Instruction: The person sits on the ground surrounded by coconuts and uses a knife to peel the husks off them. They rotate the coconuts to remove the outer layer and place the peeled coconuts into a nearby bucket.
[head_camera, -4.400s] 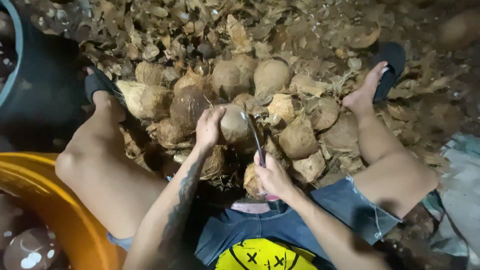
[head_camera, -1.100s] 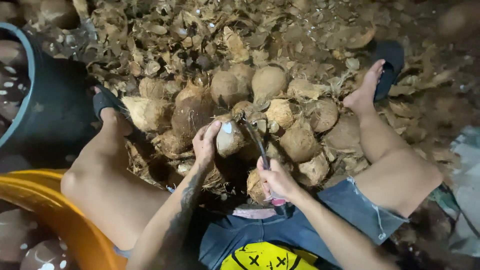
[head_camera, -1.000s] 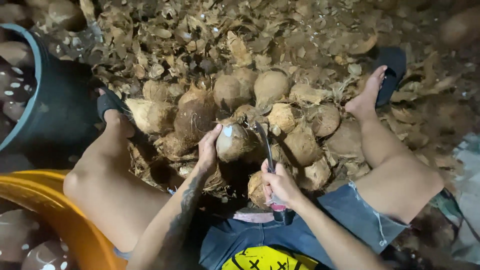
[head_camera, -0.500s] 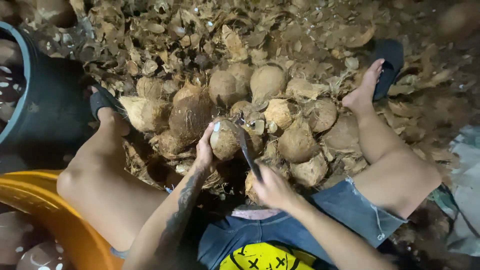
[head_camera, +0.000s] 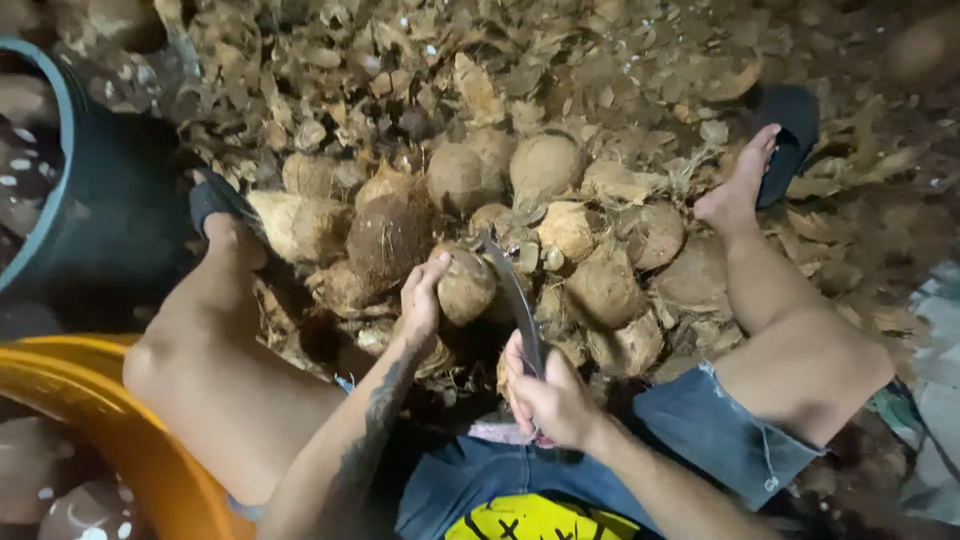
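My left hand (head_camera: 422, 296) grips a husked brown coconut (head_camera: 466, 286) held just above the pile between my legs. My right hand (head_camera: 545, 395) is closed around the handle of a long dark knife (head_camera: 515, 298). Its blade rises up and to the left, with the edge lying against the right side of the held coconut. Several more brown coconuts (head_camera: 545, 165) lie heaped on the ground right behind it.
Husk scraps (head_camera: 480, 60) cover the ground beyond the pile. A dark tub (head_camera: 105, 215) stands at the left and an orange basin (head_camera: 120, 430) at the lower left. My feet wear black sandals (head_camera: 790, 125), one at each side of the pile.
The knife came down from a raised position onto the coconut's right side. My left hand kept hold of the coconut and turned it slightly. The heap has not moved.
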